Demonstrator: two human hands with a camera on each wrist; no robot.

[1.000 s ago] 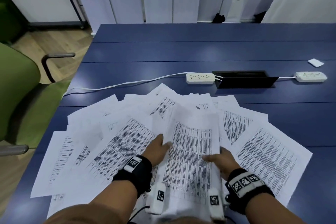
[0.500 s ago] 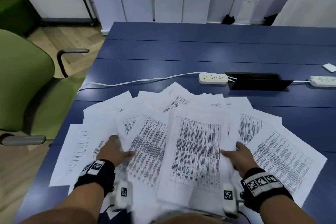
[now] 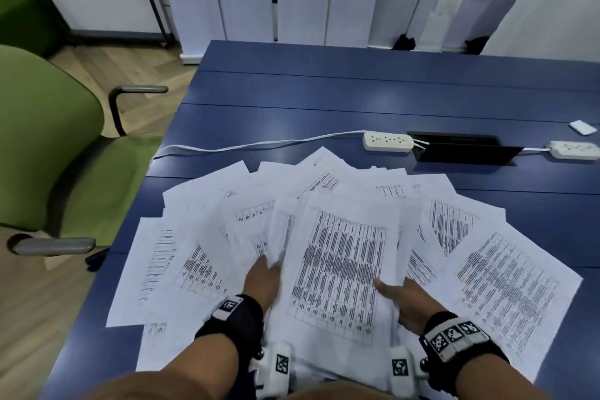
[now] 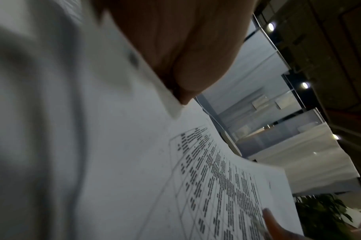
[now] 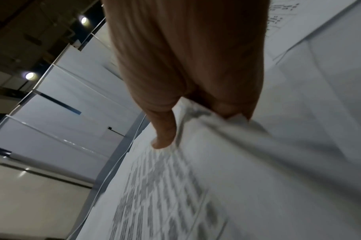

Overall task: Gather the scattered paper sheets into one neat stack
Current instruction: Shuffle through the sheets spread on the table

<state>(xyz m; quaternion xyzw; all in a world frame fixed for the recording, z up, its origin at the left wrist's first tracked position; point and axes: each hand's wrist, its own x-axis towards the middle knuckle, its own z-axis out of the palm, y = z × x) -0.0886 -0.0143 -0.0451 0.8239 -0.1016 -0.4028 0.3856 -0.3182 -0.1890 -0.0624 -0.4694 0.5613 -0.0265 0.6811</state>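
Observation:
Printed paper sheets (image 3: 516,282) lie fanned over the near part of the blue table (image 3: 324,97). In the middle sits a thicker pile (image 3: 341,266) with a printed grid on top. My left hand (image 3: 268,266) lies against the pile's left edge, fingers straight, and the fingertips are hidden under the sheets. My right hand (image 3: 389,286) holds the right edge. In the right wrist view its thumb (image 5: 163,138) presses on top while the fingers curl under the bunched paper (image 5: 216,116). The left wrist view shows the grid sheet (image 4: 216,186) bowed upward.
A green armchair (image 3: 48,146) stands off the table's left edge. Behind the papers are two white power strips (image 3: 388,141) (image 3: 574,150), a black cable box (image 3: 461,149) and a white cord (image 3: 259,143). A small white item (image 3: 582,127) lies far right.
My left hand came back from the far-left sheets to the central pile's left edge, and sheets slid inward with it. My right hand stayed at the pile's right edge.

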